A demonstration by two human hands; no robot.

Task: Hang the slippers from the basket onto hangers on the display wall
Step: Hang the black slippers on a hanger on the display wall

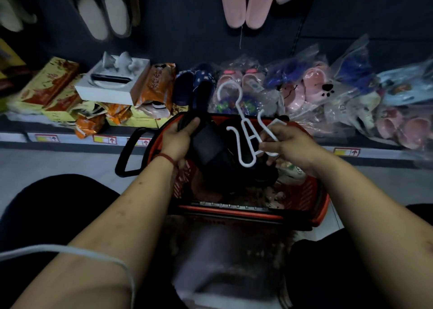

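Observation:
A red basket (302, 193) with a black handle stands on the floor in front of me, holding several dark slippers. My left hand (179, 137) grips a black slipper (206, 142) above the basket, its toe end pointing up toward the shelf. My right hand (284, 144) pinches a white plastic slipper hanger (243, 130), whose hook rises over the basket's far rim. On the dark display wall above hang a pink pair (243, 6) and a grey pair (105, 15) of slippers.
A low shelf (234, 144) runs across behind the basket. It carries yellow and orange boxes (46, 86) on the left, a white box (112, 83), and bagged pink and blue slippers (316, 90) on the right. My knees flank the basket.

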